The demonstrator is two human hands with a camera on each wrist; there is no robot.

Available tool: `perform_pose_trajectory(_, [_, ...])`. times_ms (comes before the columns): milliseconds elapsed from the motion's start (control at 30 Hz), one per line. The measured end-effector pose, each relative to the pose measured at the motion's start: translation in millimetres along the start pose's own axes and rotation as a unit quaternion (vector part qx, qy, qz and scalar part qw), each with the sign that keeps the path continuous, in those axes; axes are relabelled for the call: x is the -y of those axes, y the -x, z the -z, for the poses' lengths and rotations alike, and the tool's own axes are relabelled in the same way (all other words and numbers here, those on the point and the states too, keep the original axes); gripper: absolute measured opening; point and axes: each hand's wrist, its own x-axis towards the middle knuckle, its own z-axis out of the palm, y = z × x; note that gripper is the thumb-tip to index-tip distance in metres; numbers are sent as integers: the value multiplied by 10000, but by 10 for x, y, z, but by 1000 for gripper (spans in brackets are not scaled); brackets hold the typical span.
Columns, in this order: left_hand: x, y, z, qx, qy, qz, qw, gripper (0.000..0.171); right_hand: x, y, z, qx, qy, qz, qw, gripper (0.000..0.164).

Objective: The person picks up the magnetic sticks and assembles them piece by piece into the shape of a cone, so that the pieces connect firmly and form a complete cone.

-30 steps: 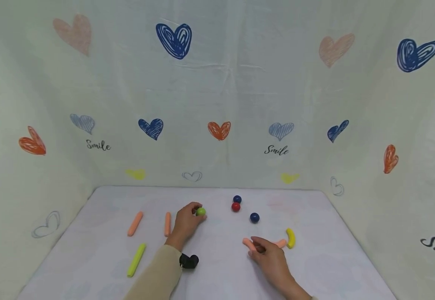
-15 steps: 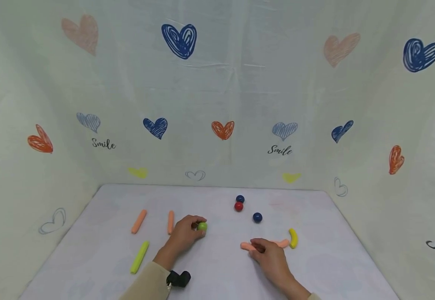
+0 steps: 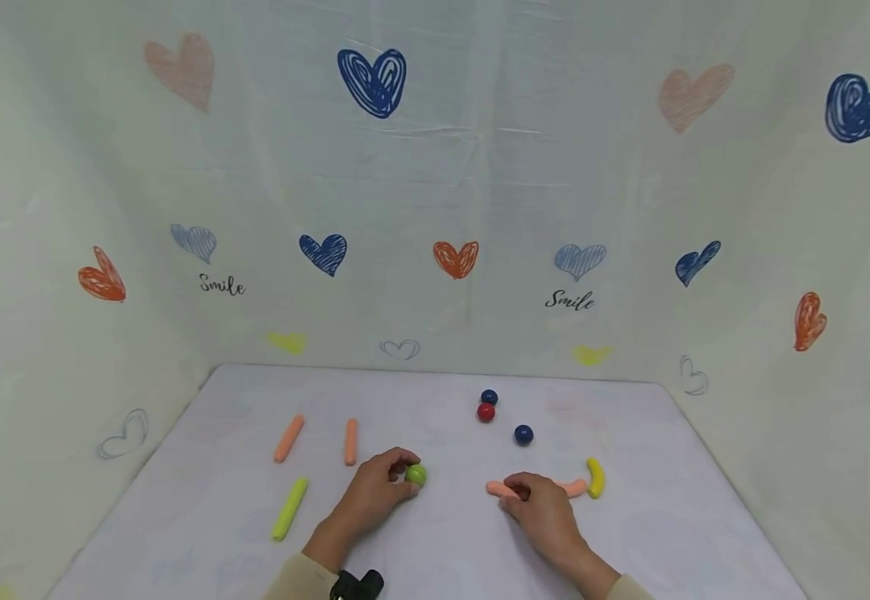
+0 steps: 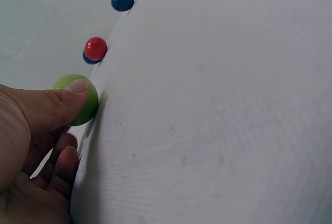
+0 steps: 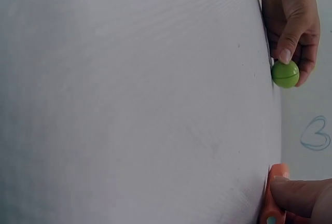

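Observation:
My left hand pinches a small green ball between thumb and fingers, close over the white table. In the left wrist view the thumb lies across the green ball. To the right, my right hand pinches a salmon-orange stick low at the tabletop. Its end has a small hole in the right wrist view, where the thumb presses the orange stick. Beyond the right hand, a curved salmon piece sticks out, partly hidden by the fingers. A yellow curved piece lies beside it.
Two straight orange sticks and a yellow-green stick lie on the left. Farther back are a red ball with a blue ball behind it, and another blue ball. A heart-printed curtain surrounds the table.
My left hand has drawn the green ball back toward me. Under my right hand the orange stick has turned from slanted to nearly level. The head view has shifted slightly.

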Motion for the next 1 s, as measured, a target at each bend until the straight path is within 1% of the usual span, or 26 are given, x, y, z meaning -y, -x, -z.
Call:
perform_pose_trajectory(167, [14,20,-11,4,-51,-96,9999,33,28,-27,-59,56,-19,109,9999,16])
perform_pose_trajectory(233, [19,28,-12,6,-83,-142,9999,33,47,-37,-81,126,-46,90,9999,16])
perform_pose_trajectory(333, [24,36,-14,-9,-146,-250,9996,33,79,-49,-99,224,-123,-13,9997,17])
perform_pose_trajectory(433, [15,45,-7,-5,-110,-254,9996,32,105,-60,-114,307,-270,-166,9990,17])
perform_pose_trajectory(533, [12,49,-3,10,-97,-265,9996,32,121,-72,-130,357,-461,-234,9980,17])
perform_pose_trajectory(633, [5,54,-2,28,-96,-226,9997,32,128,-83,-145,343,-632,-165,9973,16])
perform_pose_trajectory(667, [4,54,0,33,-112,-270,9996,32,131,-87,-150,334,-658,-157,9971,16])
perform_pose_trajectory(767, [-6,59,1,62,-81,-220,9997,32,141,-100,-164,302,-709,-98,9970,16])
perform_pose_trajectory(1000, [-19,72,8,89,-41,-249,9996,31,177,-143,-207,409,-873,-22,9953,17])
